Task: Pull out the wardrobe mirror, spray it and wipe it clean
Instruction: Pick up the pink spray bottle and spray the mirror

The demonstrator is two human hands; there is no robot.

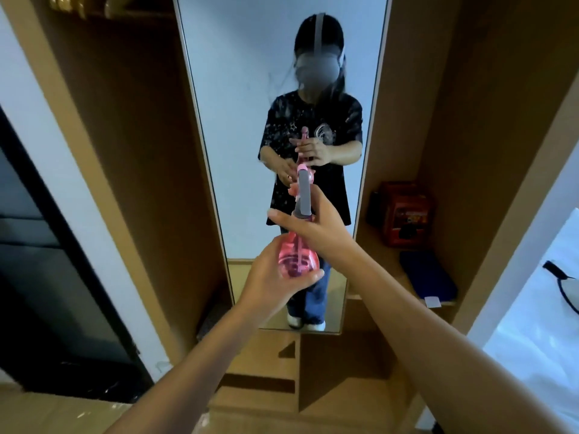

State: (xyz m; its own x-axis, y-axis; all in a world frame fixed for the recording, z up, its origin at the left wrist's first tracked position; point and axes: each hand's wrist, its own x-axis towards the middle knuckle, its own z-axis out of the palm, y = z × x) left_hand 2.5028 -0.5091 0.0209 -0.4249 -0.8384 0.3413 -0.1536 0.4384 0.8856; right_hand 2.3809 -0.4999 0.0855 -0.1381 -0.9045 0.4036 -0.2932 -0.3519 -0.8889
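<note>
Both your forearms reach forward from the bottom of the view. Your left hand (275, 277) cups the base of the pink spray bottle (297, 255), fingers curled round its underside. Your right hand (313, 227) sits just above and beyond it, wrapped on the bottle's neck below the pink-and-grey spray head (303, 191); index finger sticks out straight to the left, the rest are curled on the neck. So both hands are clamped on the same bottle, close together, one below the other. The bottle is tilted away from you, nozzle aimed toward the mirror (250, 89).

Below the hands: wooden wardrobe base (329, 371) with a step in it.

The mirror stands upright in the middle of the wardrobe, a tall narrow panel with a thin frame, bottom edge just above the base. It reflects you holding the bottle, dark printed T-shirt, blue jeans, white shoes. Faint smears show on the glass near the upper middle.

Right of the mirror, a wardrobe shelf (385, 277) carries a red box (407, 214) and, nearer to you, a dark blue flat item (429, 277). Left of the mirror is an open brown compartment (141, 151). Hangers (78, 6) show at top left, blurred.
</note>
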